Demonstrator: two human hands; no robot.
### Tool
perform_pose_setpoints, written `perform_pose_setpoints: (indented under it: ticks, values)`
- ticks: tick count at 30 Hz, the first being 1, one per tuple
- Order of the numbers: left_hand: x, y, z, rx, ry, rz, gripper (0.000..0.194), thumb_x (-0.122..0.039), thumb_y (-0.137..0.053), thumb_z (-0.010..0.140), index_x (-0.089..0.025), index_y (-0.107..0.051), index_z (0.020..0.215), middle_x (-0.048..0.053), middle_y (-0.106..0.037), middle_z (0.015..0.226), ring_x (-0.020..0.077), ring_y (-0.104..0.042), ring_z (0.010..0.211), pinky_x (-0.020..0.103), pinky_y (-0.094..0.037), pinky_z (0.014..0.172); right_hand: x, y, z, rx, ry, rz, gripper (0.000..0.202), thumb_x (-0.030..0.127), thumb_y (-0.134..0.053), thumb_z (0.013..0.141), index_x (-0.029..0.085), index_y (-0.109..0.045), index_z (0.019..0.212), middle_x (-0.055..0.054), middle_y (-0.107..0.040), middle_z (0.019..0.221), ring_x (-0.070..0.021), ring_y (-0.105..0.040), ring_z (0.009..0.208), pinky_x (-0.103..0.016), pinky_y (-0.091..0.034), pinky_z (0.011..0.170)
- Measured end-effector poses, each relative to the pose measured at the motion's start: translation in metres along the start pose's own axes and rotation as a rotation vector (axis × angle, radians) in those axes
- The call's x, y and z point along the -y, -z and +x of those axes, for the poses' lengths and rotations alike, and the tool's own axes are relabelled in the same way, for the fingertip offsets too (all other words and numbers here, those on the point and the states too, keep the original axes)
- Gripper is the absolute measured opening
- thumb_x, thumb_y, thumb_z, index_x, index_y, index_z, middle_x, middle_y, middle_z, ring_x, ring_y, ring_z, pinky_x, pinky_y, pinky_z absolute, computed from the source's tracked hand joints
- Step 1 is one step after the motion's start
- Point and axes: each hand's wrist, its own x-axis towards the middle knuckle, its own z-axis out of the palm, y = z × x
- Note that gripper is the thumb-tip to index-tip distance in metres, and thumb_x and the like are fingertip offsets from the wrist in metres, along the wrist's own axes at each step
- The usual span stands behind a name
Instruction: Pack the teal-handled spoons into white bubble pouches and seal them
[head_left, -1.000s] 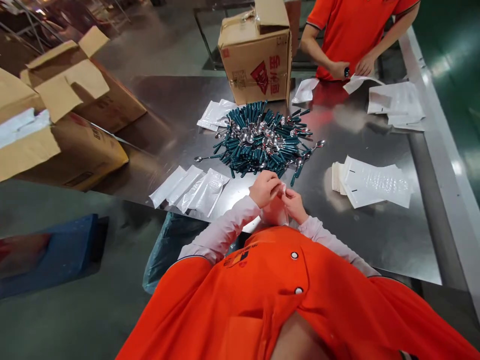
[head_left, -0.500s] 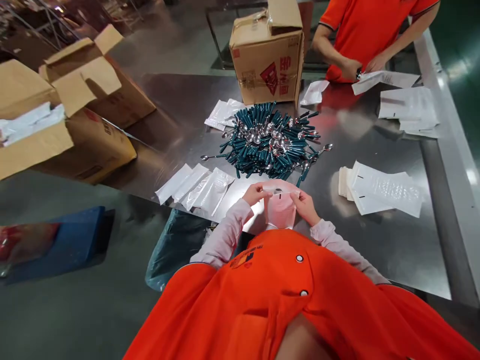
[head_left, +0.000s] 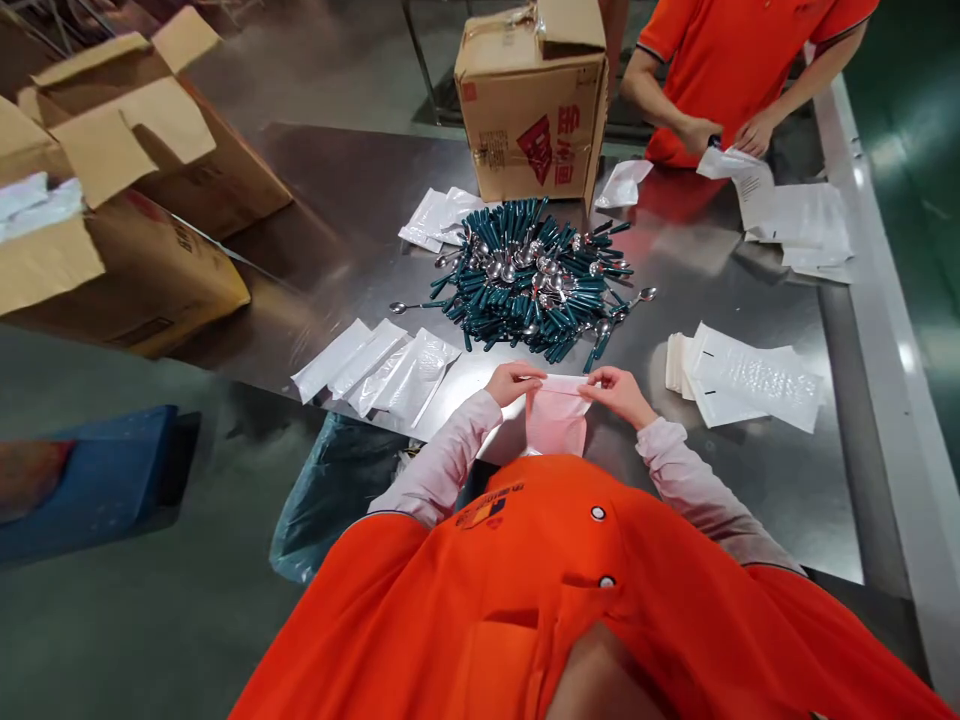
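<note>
A white padded mailer bag (head_left: 556, 422), tinted pink by my orange shirt, is held in front of my chest at the table edge. My left hand (head_left: 514, 382) pinches its top left corner, and my right hand (head_left: 618, 393) pinches the top right one. The top edge looks folded over in a straight band between my fingers. Just beyond it lies a large heap of spoons (head_left: 536, 285) with dark green handles and shiny metal bowls. To the left, several white mailers (head_left: 379, 370) lie overlapping. A stack of flat mailers (head_left: 754, 378) rests to the right.
A closed-in carton (head_left: 529, 130) stands behind the spoons. Open cartons (head_left: 142, 250) sit at the left, one with white mailers inside. Across the metal table (head_left: 322, 240), a co-worker in orange (head_left: 739, 70) handles a white bag near another pile (head_left: 806, 220). A blue-green bag (head_left: 330, 495) hangs below the edge.
The mailer's open flap has been folded down into a straight top edge. My right hand has shifted slightly up and outward. The co-worker's bag has dropped toward their pile; the view has shifted slightly.
</note>
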Motion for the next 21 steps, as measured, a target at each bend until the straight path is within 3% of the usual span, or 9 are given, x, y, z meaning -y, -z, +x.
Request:
perform_pose_setpoints:
  ticks: [3, 5, 9, 11, 13, 15, 18, 20, 21]
  values:
    - [0.011, -0.011, -0.003, -0.132, 0.084, -0.115, 0.075, -0.040, -0.086, 0.062, -0.013, -0.063, 0.128, -0.003, -0.062, 0.068, 0.0103, -0.058, 0.062, 0.024, -0.046, 0.062, -0.002, -0.015, 0.002, -0.079, -0.068, 0.135, 0.042, 0.039, -0.085, 0.050, 0.020, -0.064, 0.081, 0.005, -0.058, 0.064, -0.0121, -0.051, 0.057, -0.027, -0.045, 0.058]
    - [0.018, -0.020, -0.011, -0.152, 0.164, -0.166, 0.078, -0.041, -0.083, 0.069, -0.014, -0.055, 0.136, -0.005, -0.060, 0.066, 0.0100, -0.058, 0.061, 0.025, -0.047, 0.064, -0.007, -0.024, 0.001, -0.052, -0.134, 0.289, 0.050, 0.042, -0.084, 0.050, 0.020, -0.063, 0.090, 0.005, -0.060, 0.068, -0.0123, -0.054, 0.060, -0.027, -0.047, 0.059]
    - [0.031, -0.044, -0.033, -0.010, 0.344, -0.123, 0.049, -0.044, -0.083, 0.071, -0.010, -0.070, 0.103, 0.003, -0.066, 0.066, 0.0186, -0.065, 0.071, 0.032, -0.052, 0.070, -0.018, -0.034, -0.005, -0.024, -0.299, 0.488, 0.057, 0.045, -0.087, 0.048, 0.019, -0.065, 0.094, 0.000, -0.067, 0.076, -0.0156, -0.062, 0.068, -0.031, -0.053, 0.067]
    - [0.033, -0.041, -0.039, -0.001, 0.365, -0.032, 0.041, -0.046, -0.082, 0.071, -0.010, -0.072, 0.086, 0.008, -0.069, 0.070, 0.0223, -0.066, 0.075, 0.036, -0.054, 0.072, -0.021, -0.033, -0.008, -0.056, -0.318, 0.505, 0.057, 0.046, -0.088, 0.049, 0.020, -0.067, 0.096, -0.001, -0.069, 0.080, -0.0161, -0.064, 0.072, -0.031, -0.055, 0.070]
    - [0.028, -0.016, -0.040, -0.055, 0.346, 0.031, 0.040, -0.046, -0.079, 0.074, -0.010, -0.072, 0.087, 0.011, -0.072, 0.080, 0.0246, -0.067, 0.081, 0.038, -0.054, 0.077, -0.022, -0.029, -0.011, -0.100, -0.293, 0.502, 0.055, 0.048, -0.088, 0.053, 0.021, -0.068, 0.097, -0.002, -0.071, 0.084, -0.0173, -0.067, 0.078, -0.032, -0.057, 0.074]
    - [0.018, 0.027, -0.037, -0.120, 0.349, 0.121, 0.046, -0.044, -0.079, 0.074, -0.009, -0.070, 0.103, 0.014, -0.073, 0.096, 0.0278, -0.067, 0.093, 0.040, -0.053, 0.084, -0.022, -0.022, -0.012, -0.114, -0.286, 0.475, 0.052, 0.050, -0.088, 0.055, 0.021, -0.069, 0.094, -0.003, -0.071, 0.085, -0.0188, -0.069, 0.082, -0.033, -0.059, 0.079]
    - [0.004, 0.093, -0.034, -0.325, 0.408, 0.607, 0.075, -0.045, -0.079, 0.072, -0.009, -0.057, 0.135, 0.020, -0.066, 0.123, 0.0362, -0.057, 0.118, 0.047, -0.045, 0.101, -0.023, -0.016, -0.012, -0.052, -0.357, 0.394, 0.047, 0.048, -0.088, 0.054, 0.020, -0.071, 0.088, -0.003, -0.071, 0.077, -0.0176, -0.069, 0.075, -0.032, -0.059, 0.075]
    - [0.004, 0.114, -0.038, -0.461, 0.447, 0.970, 0.085, -0.052, -0.072, 0.079, -0.013, -0.044, 0.149, 0.023, -0.053, 0.141, 0.0409, -0.043, 0.132, 0.053, -0.035, 0.108, -0.024, -0.019, -0.011, 0.003, -0.408, 0.343, 0.043, 0.044, -0.088, 0.055, 0.019, -0.072, 0.087, -0.002, -0.070, 0.075, -0.0152, -0.068, 0.070, -0.028, -0.058, 0.070]
    - [0.007, 0.116, -0.043, -0.462, 0.470, 1.102, 0.084, -0.055, -0.065, 0.083, -0.016, -0.040, 0.153, 0.023, -0.045, 0.148, 0.0421, -0.038, 0.137, 0.055, -0.032, 0.110, -0.025, -0.022, -0.011, 0.028, -0.426, 0.325, 0.042, 0.042, -0.088, 0.056, 0.019, -0.072, 0.087, -0.002, -0.070, 0.074, -0.0142, -0.067, 0.069, -0.027, -0.057, 0.068]
